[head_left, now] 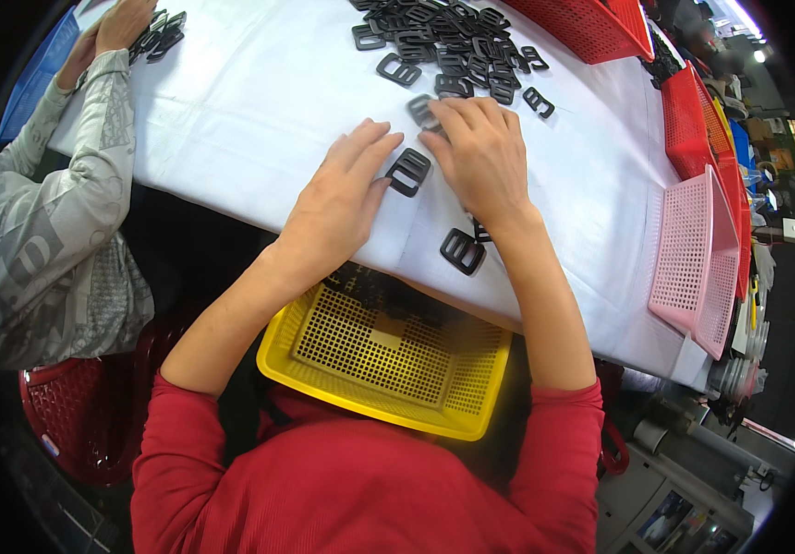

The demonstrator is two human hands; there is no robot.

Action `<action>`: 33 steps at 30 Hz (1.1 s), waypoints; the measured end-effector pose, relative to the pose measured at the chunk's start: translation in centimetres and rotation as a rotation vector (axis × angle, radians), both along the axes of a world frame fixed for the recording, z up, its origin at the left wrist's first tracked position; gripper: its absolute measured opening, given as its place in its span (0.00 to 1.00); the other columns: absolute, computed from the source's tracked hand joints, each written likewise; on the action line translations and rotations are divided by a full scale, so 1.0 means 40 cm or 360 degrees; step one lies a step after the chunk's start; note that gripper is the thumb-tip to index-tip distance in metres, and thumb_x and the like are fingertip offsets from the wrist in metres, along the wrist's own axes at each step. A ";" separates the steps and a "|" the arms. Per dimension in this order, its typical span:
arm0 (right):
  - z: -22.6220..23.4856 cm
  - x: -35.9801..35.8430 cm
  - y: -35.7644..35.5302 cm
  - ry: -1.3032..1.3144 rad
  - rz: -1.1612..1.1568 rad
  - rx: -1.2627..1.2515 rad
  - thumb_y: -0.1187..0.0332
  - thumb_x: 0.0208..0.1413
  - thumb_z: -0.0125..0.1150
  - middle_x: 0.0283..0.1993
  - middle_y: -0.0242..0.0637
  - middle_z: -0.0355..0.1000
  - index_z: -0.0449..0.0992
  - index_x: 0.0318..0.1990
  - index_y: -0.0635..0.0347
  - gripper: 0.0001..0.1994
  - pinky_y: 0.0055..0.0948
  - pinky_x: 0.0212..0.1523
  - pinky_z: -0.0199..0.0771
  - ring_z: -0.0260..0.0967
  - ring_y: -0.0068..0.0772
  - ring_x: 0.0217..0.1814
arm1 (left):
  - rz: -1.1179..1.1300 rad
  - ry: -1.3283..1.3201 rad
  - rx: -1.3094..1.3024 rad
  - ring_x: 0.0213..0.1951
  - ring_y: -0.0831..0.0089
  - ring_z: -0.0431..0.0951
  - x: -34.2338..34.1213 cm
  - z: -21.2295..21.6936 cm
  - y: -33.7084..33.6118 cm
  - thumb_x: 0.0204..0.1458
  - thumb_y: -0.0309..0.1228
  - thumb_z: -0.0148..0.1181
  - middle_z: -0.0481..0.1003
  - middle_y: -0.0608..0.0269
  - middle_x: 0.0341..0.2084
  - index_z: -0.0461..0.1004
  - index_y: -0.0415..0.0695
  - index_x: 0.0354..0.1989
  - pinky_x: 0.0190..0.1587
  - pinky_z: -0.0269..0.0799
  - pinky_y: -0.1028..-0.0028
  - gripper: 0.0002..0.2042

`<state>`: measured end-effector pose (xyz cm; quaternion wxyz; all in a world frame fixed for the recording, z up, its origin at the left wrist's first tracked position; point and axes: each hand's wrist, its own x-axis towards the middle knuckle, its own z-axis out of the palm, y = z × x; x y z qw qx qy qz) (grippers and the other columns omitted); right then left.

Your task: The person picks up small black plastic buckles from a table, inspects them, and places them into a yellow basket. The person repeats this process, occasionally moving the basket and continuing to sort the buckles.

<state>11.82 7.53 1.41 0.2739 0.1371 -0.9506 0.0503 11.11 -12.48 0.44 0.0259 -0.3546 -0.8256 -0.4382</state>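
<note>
Head view: both hands lie flat on the white tabletop (231,120), palms down. The left hand (342,198) has its grip spread wide, fingertips touching a black plastic slide buckle (408,172) at about 1 o'clock from its knuckles. The right hand (482,152), grip also wide and holding nothing, presses on another buckle (422,111) at its 10 o'clock. This looks like the sorting step, buckles being drawn off the heap (453,42) at 12 o'clock. The next move likely calls for sliding each piece toward the table edge, over the yellow basket (383,355) at 6 o'clock.

Counted: one yellow basket, one pink basket (693,258), two loose buckles (464,251) near the right wrist, several red baskets (591,26).
</note>
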 end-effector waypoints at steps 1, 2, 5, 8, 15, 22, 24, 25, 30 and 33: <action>0.003 -0.010 0.001 0.0009 0.0007 0.0114 0.67 0.52 0.63 0.39 0.32 0.77 0.79 0.39 0.59 0.09 0.36 0.49 0.67 0.71 0.35 0.44 | 0.0042 -0.0063 0.0082 0.62 0.53 0.67 0.000 0.009 -0.006 0.53 0.17 0.54 0.67 0.49 0.59 0.68 0.39 0.58 0.63 0.63 0.62 0.22; 0.004 -0.017 0.001 0.0014 0.0019 0.0228 0.68 0.53 0.61 0.36 0.32 0.77 0.79 0.37 0.59 0.07 0.35 0.49 0.67 0.72 0.35 0.42 | 0.0089 -0.0129 0.0164 0.61 0.54 0.69 0.001 0.014 -0.015 0.53 0.17 0.54 0.68 0.49 0.58 0.69 0.38 0.57 0.61 0.65 0.64 0.21; 0.019 -0.022 0.017 0.0040 0.0000 -0.0070 0.71 0.54 0.57 0.30 0.33 0.76 0.78 0.34 0.59 0.05 0.35 0.46 0.68 0.72 0.36 0.35 | 0.0160 -0.0286 0.0328 0.58 0.58 0.72 0.006 0.019 -0.034 0.52 0.16 0.53 0.71 0.50 0.55 0.72 0.37 0.54 0.60 0.66 0.67 0.19; 0.068 0.013 0.089 -0.0157 -0.0334 -0.0979 0.70 0.56 0.60 0.32 0.41 0.79 0.82 0.37 0.61 0.07 0.30 0.36 0.73 0.76 0.36 0.33 | 0.0183 -0.0202 0.0382 0.50 0.58 0.77 0.004 0.012 -0.036 0.52 0.17 0.55 0.74 0.50 0.50 0.74 0.38 0.51 0.52 0.71 0.69 0.17; 0.032 0.191 0.284 -0.0329 -0.0888 -0.0803 0.70 0.53 0.64 0.37 0.40 0.77 0.83 0.38 0.57 0.07 0.32 0.42 0.72 0.74 0.39 0.39 | 0.0130 -0.0207 0.0374 0.48 0.61 0.78 0.001 0.008 -0.017 0.53 0.16 0.55 0.77 0.51 0.46 0.75 0.38 0.49 0.51 0.71 0.71 0.14; 0.017 0.207 0.119 -0.0201 -0.0414 -0.0441 0.68 0.51 0.66 0.45 0.35 0.75 0.81 0.44 0.54 0.12 0.38 0.50 0.67 0.70 0.39 0.50 | 0.0078 -0.0198 0.0312 0.48 0.64 0.77 0.001 0.005 -0.021 0.54 0.16 0.54 0.77 0.53 0.45 0.76 0.38 0.48 0.50 0.71 0.72 0.13; 0.008 0.228 0.107 -0.0207 -0.0491 -0.0423 0.69 0.51 0.66 0.47 0.34 0.75 0.81 0.44 0.54 0.12 0.38 0.51 0.67 0.70 0.39 0.51 | 0.0093 -0.0172 0.0331 0.48 0.64 0.77 0.003 0.005 -0.026 0.55 0.16 0.54 0.77 0.53 0.45 0.76 0.38 0.48 0.50 0.71 0.72 0.13; 0.006 0.240 0.104 -0.0212 -0.0527 -0.0415 0.69 0.51 0.66 0.48 0.34 0.75 0.81 0.45 0.53 0.12 0.38 0.51 0.67 0.70 0.39 0.51 | 0.0104 -0.0159 0.0340 0.48 0.64 0.78 0.005 0.005 -0.028 0.55 0.16 0.54 0.77 0.53 0.45 0.76 0.38 0.48 0.49 0.71 0.73 0.13; 0.011 0.264 0.091 -0.0257 -0.0437 -0.0606 0.68 0.51 0.67 0.50 0.35 0.74 0.80 0.46 0.54 0.13 0.38 0.53 0.66 0.69 0.41 0.54 | 0.0121 -0.0332 0.0311 0.52 0.65 0.75 0.014 0.019 -0.031 0.55 0.16 0.51 0.76 0.53 0.47 0.75 0.35 0.48 0.56 0.67 0.72 0.13; 0.013 0.224 0.099 -0.0310 -0.0387 -0.0626 0.65 0.56 0.63 0.59 0.35 0.71 0.76 0.53 0.52 0.17 0.47 0.63 0.59 0.63 0.45 0.64 | 0.0094 -0.0088 0.0382 0.42 0.70 0.79 0.002 -0.003 -0.024 0.55 0.17 0.54 0.78 0.56 0.44 0.77 0.39 0.46 0.42 0.72 0.76 0.12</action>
